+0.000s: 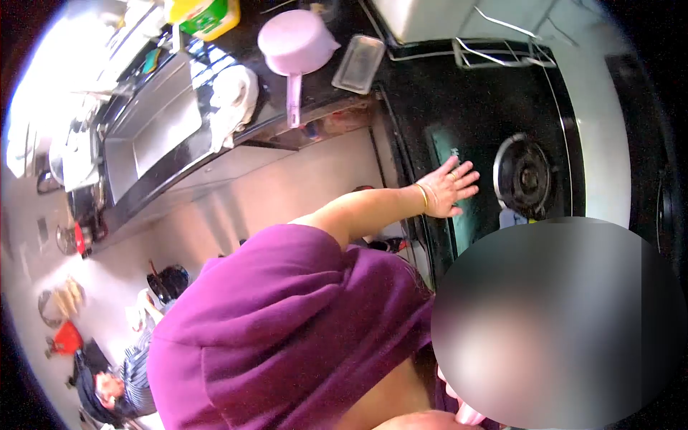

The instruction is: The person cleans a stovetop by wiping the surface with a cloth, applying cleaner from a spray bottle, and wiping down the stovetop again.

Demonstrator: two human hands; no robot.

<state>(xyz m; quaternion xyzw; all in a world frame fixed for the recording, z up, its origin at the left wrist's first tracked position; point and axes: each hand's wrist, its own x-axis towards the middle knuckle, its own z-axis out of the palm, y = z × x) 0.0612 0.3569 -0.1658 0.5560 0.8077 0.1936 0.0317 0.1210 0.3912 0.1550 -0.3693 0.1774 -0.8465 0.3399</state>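
**Left hand spread over a black stove top, beside a round burner**

The stove top (444,93), right of centre in the frame, is a glossy black surface with a pale green patch near its left side. Its burner (528,175) is dark and circular, with a bright metallic outer ring and a smaller round centre. Just left of it is the person's left hand (448,190), back showing and fingers fanned apart; its grip is spread, holding nothing. Whether the palm touches the surface I cannot tell. A gold-coloured bangle circles the wrist and a ring sits on one finger. Of the right hand (467,414), at the bottom of the frame, only a little shows beside a blurred patch, so I cannot tell its grip.

Along the upper left runs a dark bench (320,89). On it, at top centre, is a pale lilac pan (297,43) with its handle pointing down the frame; I cannot tell which way up it sits or what it holds. Just right of it lies a shallow rectangular tray (358,64), greyish inside. A yellow-and-green container (208,18) stands at the top left, contents unclear. Below it is a metal sink (154,122), with a crumpled white cloth (233,104) at its right end.
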